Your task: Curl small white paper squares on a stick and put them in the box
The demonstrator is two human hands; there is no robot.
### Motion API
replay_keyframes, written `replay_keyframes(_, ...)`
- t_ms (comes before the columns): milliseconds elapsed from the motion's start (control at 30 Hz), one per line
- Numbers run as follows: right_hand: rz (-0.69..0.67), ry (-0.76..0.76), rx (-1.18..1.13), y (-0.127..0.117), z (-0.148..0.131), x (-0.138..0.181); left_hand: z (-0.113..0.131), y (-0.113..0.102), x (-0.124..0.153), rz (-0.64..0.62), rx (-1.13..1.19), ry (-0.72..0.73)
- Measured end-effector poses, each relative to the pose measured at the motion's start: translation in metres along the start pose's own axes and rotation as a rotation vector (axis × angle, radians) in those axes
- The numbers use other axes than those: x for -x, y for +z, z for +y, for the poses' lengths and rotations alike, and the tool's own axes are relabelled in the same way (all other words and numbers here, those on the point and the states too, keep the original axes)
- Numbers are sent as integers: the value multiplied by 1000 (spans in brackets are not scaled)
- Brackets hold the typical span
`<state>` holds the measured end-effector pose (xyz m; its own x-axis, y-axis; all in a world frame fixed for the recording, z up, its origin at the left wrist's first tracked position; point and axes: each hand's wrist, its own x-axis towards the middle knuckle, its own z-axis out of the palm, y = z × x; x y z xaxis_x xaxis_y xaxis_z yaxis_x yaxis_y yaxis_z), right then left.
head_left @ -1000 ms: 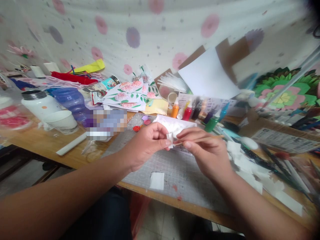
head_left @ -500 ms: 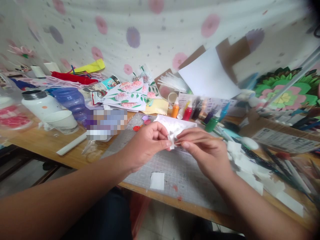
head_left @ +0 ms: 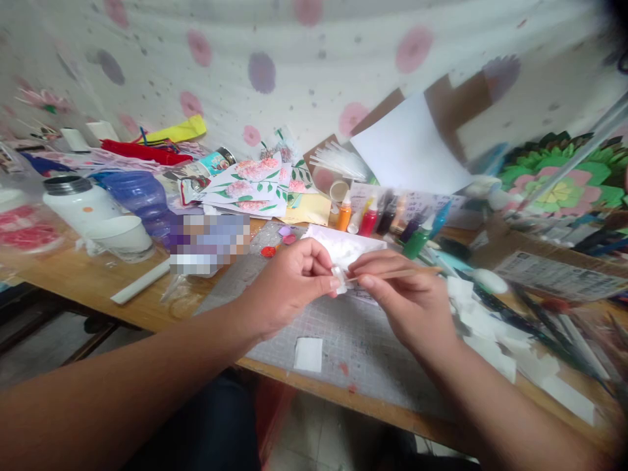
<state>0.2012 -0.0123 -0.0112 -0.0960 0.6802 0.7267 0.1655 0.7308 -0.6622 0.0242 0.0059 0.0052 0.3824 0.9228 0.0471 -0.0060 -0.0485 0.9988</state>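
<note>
Both hands meet above the desk's front edge: my left hand point(head_left: 289, 284) pinches a small white paper piece point(head_left: 338, 276), my right hand point(head_left: 409, 301) grips a thin wooden stick point(head_left: 392, 275) touching it.

Paint bottles point(head_left: 387, 221), white cup point(head_left: 120, 239), flask point(head_left: 78, 201).

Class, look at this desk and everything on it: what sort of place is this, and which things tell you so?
Probably a home craft corner. A gridded cutting mat lies on the wooden table, small paint bottles stand in a row, and painted flower cards and paper flowers sit behind.
</note>
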Motion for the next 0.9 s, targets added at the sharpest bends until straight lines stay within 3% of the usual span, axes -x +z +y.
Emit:
replay_keyframes(233,116,79,-59,-2,10,0,0,0,-1,15,-16,0)
replay_keyframes(433,354,270,176,-20,30,-10,-5,-4,-3,19,8,-10)
replay_keyframes(533,290,302,426,-29,39,-16,-6,-5,-3,19,30,-6)
replay_keyframes(633,298,142,553,-30,37,-17,-6,-5,-2,33,40,-11)
replay_keyframes(733,368,-27,437,-22,23,-11,-5,-5,-2,55,16,-12)
replay_keyframes(800,248,-53,261,-13,11,-5,-4,-4,-2,72,-8,-7)
replay_keyframes(900,50,-53,201,-1,-1,3,-2,-2,-2,77,-30,-2)
